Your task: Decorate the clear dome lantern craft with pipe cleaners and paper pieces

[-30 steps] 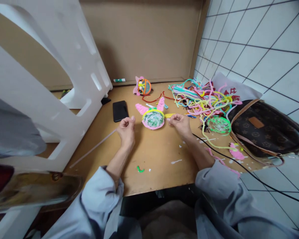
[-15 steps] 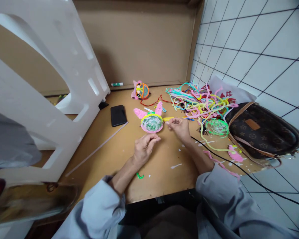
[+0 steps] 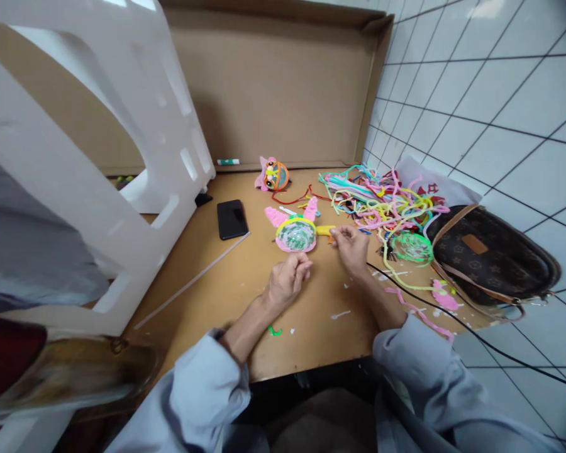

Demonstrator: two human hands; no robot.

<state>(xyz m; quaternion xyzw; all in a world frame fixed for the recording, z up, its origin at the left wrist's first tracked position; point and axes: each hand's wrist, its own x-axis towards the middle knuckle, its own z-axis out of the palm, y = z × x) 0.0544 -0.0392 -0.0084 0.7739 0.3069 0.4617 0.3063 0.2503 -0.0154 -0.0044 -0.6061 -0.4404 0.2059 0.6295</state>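
A round craft piece (image 3: 296,236) lies mid-table, with a green-and-white middle, a yellow and pink rim and two fuzzy pink ears. Just below its rim my left hand (image 3: 287,277) is closed, fingers curled in; whatever it may hold is hidden. To the right of the piece, my right hand (image 3: 351,246) has its fingertips pinched together beside a yellow tool (image 3: 325,231) that looks like a glue gun. I cannot make out what is in the pinch. The tool is partly hidden behind that hand, and a black cord (image 3: 434,301) runs off to the right.
A tangle of pipe cleaners (image 3: 382,198) lies at the back right, near a brown handbag (image 3: 495,258) and a green mesh disc (image 3: 412,248). A phone (image 3: 232,219) and a thin pale stick (image 3: 193,279) are left. Behind sits an orange-and-pink craft face (image 3: 273,175). A white plastic panel (image 3: 170,126) borders the left.
The whole view has shifted slightly. My left hand's fingers have curled in more, from a pinch toward a loose fist. My right hand stays pinched, now slightly farther from the craft piece.
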